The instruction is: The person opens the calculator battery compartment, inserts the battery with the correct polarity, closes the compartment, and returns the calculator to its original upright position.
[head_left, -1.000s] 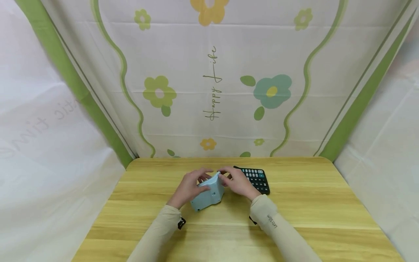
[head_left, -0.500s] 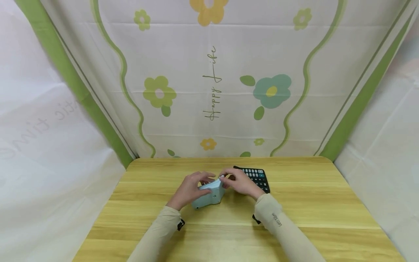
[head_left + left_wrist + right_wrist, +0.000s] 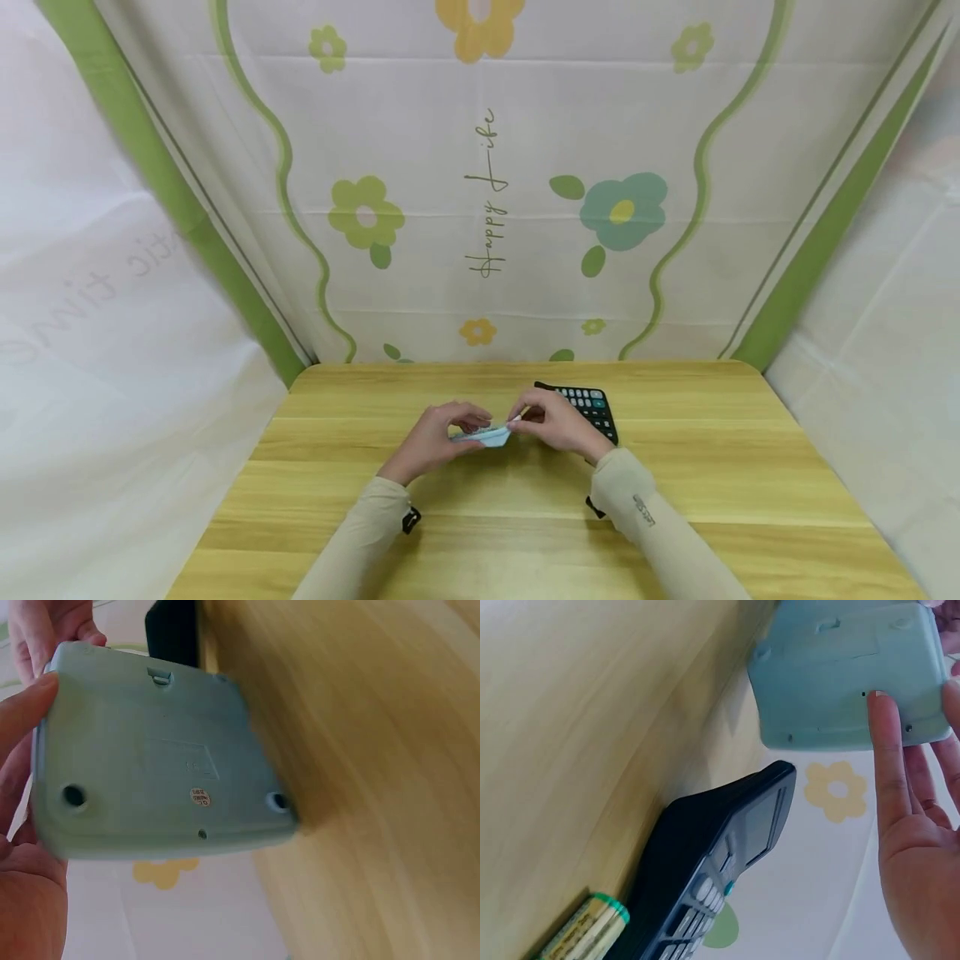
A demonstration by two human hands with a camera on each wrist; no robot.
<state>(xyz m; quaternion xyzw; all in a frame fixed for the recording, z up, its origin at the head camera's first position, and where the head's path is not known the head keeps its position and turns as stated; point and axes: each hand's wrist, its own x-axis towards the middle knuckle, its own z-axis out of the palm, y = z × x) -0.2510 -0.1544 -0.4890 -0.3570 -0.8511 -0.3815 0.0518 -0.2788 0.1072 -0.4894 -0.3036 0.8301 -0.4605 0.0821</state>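
Note:
A light blue calculator (image 3: 491, 438) is held between both hands above the table. Its underside (image 3: 142, 742) faces the left wrist camera, with a battery cover latch, round holes and a small round sticker. My left hand (image 3: 437, 432) grips its left side, thumb on the near edge and fingers on the far side. With thumb and fingers my right hand (image 3: 558, 423) pinches the right corner; in the right wrist view the thumb (image 3: 886, 742) lies on the underside. Most of the key face is hidden from the head view.
Just behind my right hand a black calculator (image 3: 596, 408) lies on the wooden table (image 3: 495, 533), partly covered by that hand. Beside it, in the right wrist view, is a yellow cylinder with a green end (image 3: 585, 930), like a battery. Flowered white cloth (image 3: 420, 275) hangs behind.
The light blue calculator has tipped from nearly upright, back towards me, to nearly flat, so its back has turned away from the head view. My right hand has shifted slightly right and down with its corner.

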